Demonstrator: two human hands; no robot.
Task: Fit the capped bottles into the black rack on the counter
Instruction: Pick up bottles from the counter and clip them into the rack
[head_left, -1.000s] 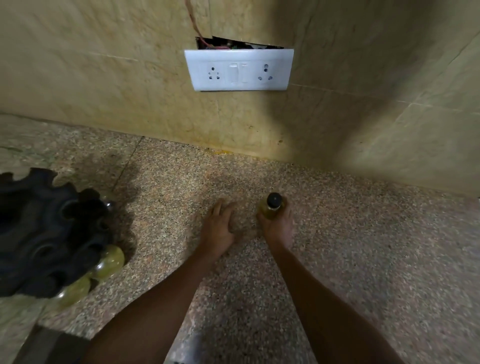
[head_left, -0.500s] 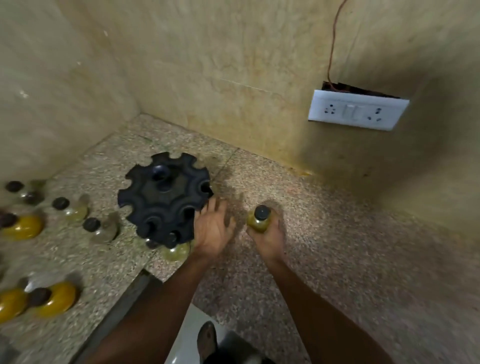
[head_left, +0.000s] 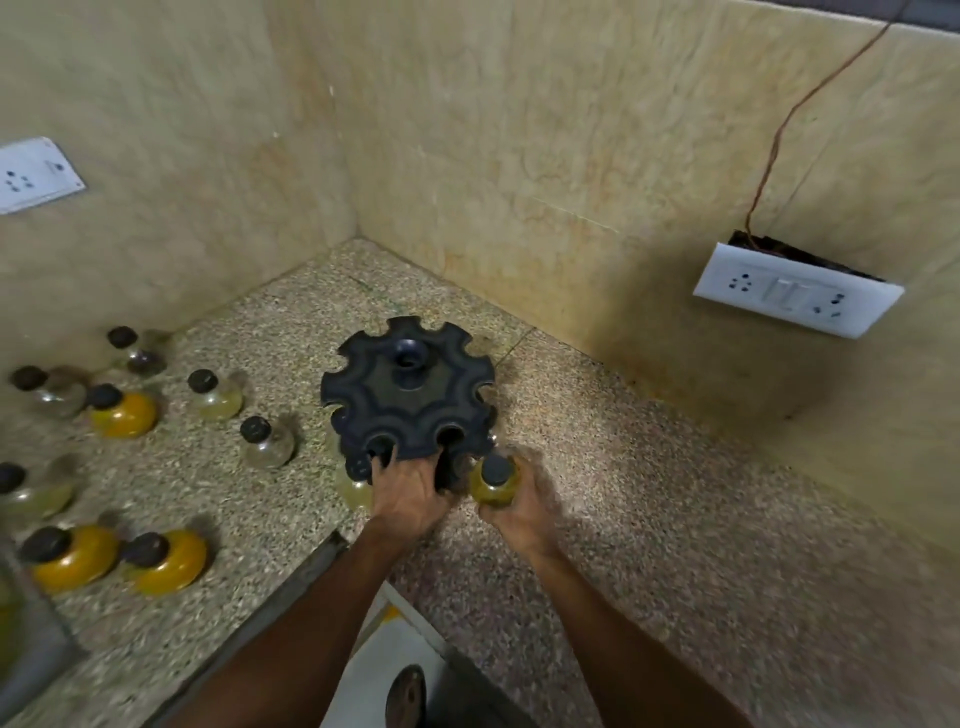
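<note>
A round black rack (head_left: 410, 389) with notched slots stands in the counter's corner. My left hand (head_left: 408, 493) grips its near edge, fingers curled into a slot. My right hand (head_left: 519, 512) holds a small black-capped bottle of yellow liquid (head_left: 493, 483) upright, right beside the rack's near-right edge. Another bottle (head_left: 356, 486) sits low in the rack at its near-left side, partly hidden by my left hand.
Several capped bottles stand loose on the counter at left, some amber (head_left: 122, 413), some pale (head_left: 267, 441). Tiled walls close the corner. A white socket plate (head_left: 797, 296) hangs on the right wall, another (head_left: 31, 174) at left. The counter edge (head_left: 311, 566) runs below my arms.
The view swung left, bringing the rack and loose bottles into sight. My left hand left the counter and took hold of the rack's edge. My right hand carried the bottle up to the rack.
</note>
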